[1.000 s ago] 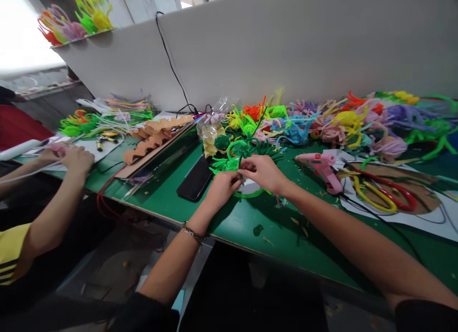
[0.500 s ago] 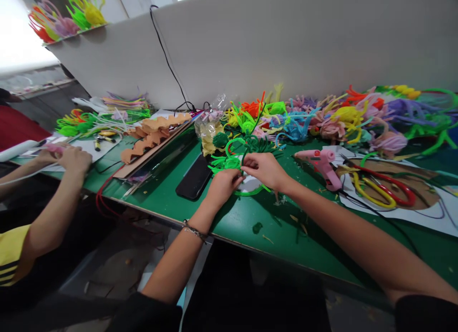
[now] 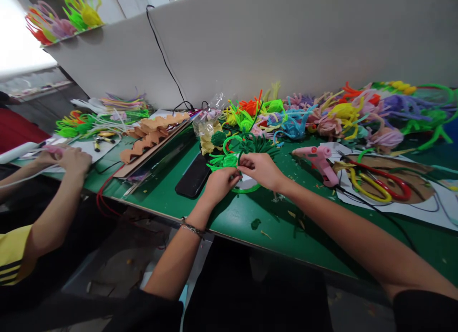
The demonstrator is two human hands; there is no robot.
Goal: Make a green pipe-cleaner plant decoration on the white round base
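Note:
My left hand (image 3: 221, 183) and my right hand (image 3: 263, 171) meet fingertip to fingertip above the bench, both closed in a pinch. A thin dark green pipe cleaner (image 3: 239, 157) stands up at the fingertips; its lower end is hidden. Beneath the hands lies a white disc (image 3: 247, 183) edged by a bright green pipe-cleaner ring (image 3: 246, 190). Bright green pipe-cleaner fronds (image 3: 223, 161) spread just beyond my left fingers. Behind my right hand sits a dark green pipe-cleaner tuft (image 3: 259, 143).
A black phone (image 3: 192, 175) lies left of my hands. To the right are a pink glue gun (image 3: 318, 161) and scissors with red and yellow handles (image 3: 397, 188). Colourful pipe-cleaner flowers (image 3: 332, 117) line the wall. A co-worker's hands (image 3: 73, 160) work at far left.
Both hands stay pinched together over the green piece, with only slight finger movement. The whole view has shifted a little.

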